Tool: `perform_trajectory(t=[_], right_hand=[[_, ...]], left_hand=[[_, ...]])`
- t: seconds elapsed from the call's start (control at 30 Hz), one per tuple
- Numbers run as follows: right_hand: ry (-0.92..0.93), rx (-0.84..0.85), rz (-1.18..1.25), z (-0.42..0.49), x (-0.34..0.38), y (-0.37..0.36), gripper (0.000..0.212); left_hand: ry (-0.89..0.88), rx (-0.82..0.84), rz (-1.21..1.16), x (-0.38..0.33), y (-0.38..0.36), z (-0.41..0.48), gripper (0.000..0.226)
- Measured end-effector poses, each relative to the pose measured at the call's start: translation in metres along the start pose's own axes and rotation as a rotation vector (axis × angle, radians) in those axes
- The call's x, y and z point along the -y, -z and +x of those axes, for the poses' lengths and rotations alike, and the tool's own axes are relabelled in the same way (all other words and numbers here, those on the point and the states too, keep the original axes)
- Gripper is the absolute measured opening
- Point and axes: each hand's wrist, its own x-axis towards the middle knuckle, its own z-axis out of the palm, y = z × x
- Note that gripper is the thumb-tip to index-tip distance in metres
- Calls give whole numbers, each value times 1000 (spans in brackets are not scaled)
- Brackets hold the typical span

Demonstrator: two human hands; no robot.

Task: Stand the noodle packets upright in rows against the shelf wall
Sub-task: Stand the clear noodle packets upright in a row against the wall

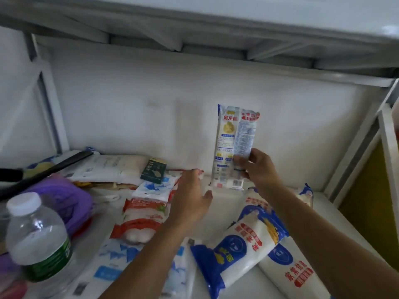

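In the head view, a noodle packet (234,145) is held upright against the shelf wall (129,108), gripped low down by the right hand (260,169). The left hand (191,199) is spread loosely beside it, nothing gripped. Other packets (235,253) are laid flat.

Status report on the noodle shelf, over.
Right hand holds one noodle packet upright at back wall. Left hand open. Other packets lie flat in front.

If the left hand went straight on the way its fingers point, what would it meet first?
The left hand would likely meet the shelf wall, just left of the upright noodle packet the right hand holds; depth is unclear.
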Motion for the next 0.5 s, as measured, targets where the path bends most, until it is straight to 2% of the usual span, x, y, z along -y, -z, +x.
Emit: perform_trajectory(t=[0.07, 0.13, 0.27, 0.4, 0.5], right_hand=[[-24, -27, -13, 34, -16, -17, 18], [-67, -47, -35, 61, -34, -32, 13], [-138, -66, -93, 95, -70, -49, 18], [-152, -87, -103, 113, -89, -55, 13], [-184, -64, -127, 123, -94, -51, 20]], left_hand=[[6, 35, 104, 7, 0, -2, 51], [-59, 9, 200, 11, 0, -3, 54], [-159, -39, 222, 20, -3, -3, 54], [-214, 6, 281, 20, -7, -2, 52], [-238, 34, 303, 14, -10, -4, 52]])
